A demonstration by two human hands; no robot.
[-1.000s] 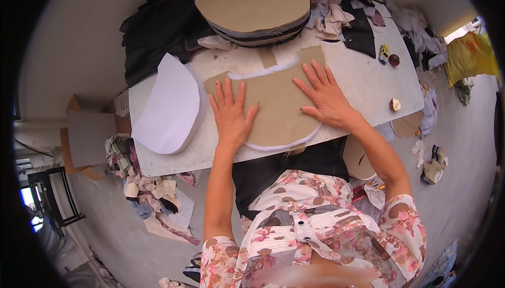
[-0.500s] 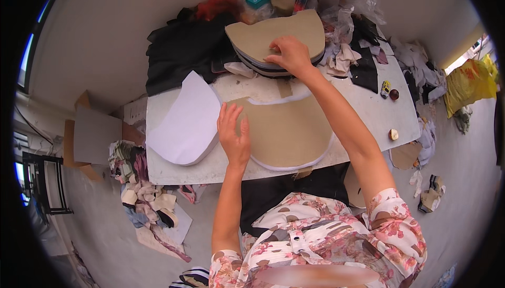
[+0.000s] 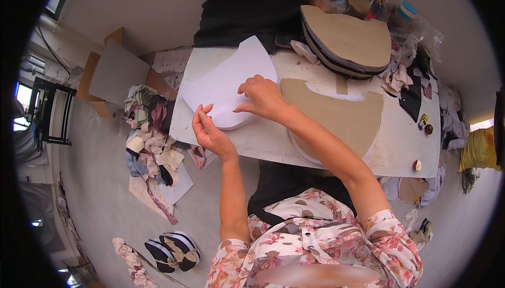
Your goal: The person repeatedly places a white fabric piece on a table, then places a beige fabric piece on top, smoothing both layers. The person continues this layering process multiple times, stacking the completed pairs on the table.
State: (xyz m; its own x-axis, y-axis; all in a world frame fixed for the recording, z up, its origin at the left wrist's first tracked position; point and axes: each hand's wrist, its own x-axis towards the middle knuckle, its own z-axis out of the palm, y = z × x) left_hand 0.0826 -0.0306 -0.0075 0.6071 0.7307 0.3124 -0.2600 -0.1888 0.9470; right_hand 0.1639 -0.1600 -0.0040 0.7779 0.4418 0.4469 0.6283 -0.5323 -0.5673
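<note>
A stack of white curved pieces (image 3: pixel 231 80) lies at the left of the table, its upper tip pointing away from me. Over its right part is my right hand (image 3: pixel 261 99), the thumb apart from the bent fingers and nothing seen between them. My left hand (image 3: pixel 212 134) is at the stack's near left edge, fingers curled and fingertips close to the thumb; whether a sheet edge is between them is too small to tell. Beside the stack, right of centre, a tan curved piece (image 3: pixel 336 114) with a white layer under it lies partly beneath my right forearm.
Farther back stands a thick stack of tan-topped pieces (image 3: pixel 350 38) with dark layers. Black fabric (image 3: pixel 247 17) is piled at the far left. Fabric scraps (image 3: pixel 397 80), a toy car (image 3: pixel 423 121) and small round items lie at the right. Scraps (image 3: pixel 152 151) heap by the left edge.
My right hand has left the far tan-topped stack and come left over the white pieces. My left hand has moved to their near left edge. The view has turned left.
</note>
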